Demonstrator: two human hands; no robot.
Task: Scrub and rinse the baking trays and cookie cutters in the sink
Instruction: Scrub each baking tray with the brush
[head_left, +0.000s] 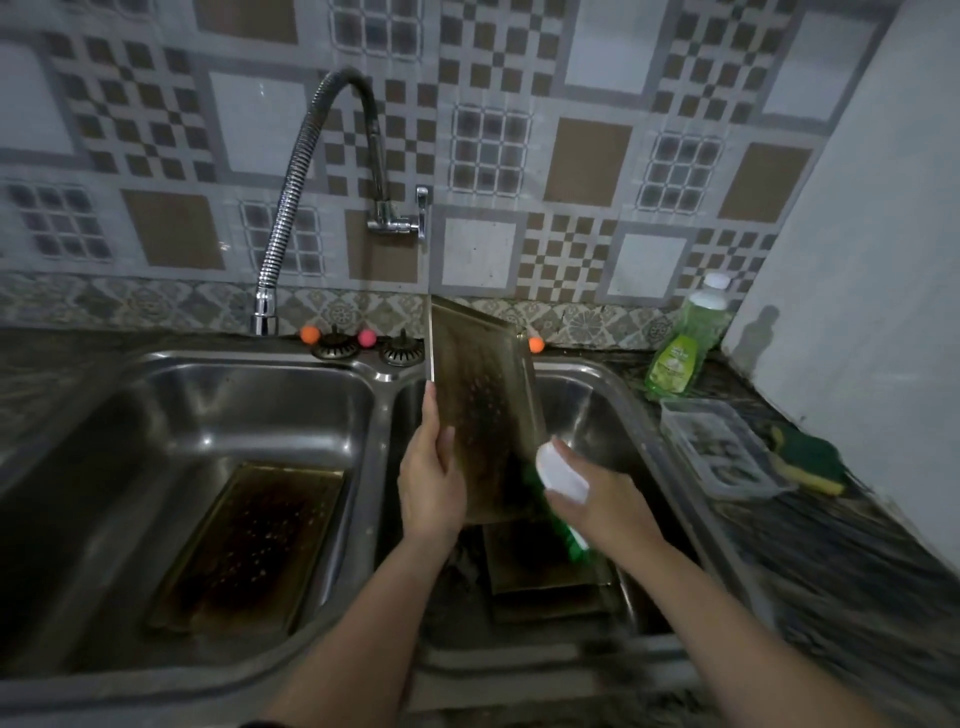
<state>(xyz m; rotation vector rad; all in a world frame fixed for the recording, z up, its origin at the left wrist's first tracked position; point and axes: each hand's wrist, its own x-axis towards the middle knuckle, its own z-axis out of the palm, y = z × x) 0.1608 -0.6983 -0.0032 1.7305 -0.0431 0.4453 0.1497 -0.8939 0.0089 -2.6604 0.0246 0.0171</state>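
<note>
My left hand (431, 483) grips the left edge of a stained baking tray (480, 395), held upright over the right sink basin (597, 400). My right hand (597, 499) holds a white-handled brush with green bristles (563, 480) against the tray's lower right part. More trays (545, 566) lie stacked on the bottom of the right basin under the held one. Another dirty tray (249, 540) lies flat in the left basin (208, 405).
A flexible tap (291, 208) curves over the left basin; no water runs. A green dish-soap bottle (685, 343), a clear plastic box (722, 447) and a green-yellow sponge (810, 462) sit on the counter at right. Sink strainers (335, 349) and small coloured balls lie on the back ledge.
</note>
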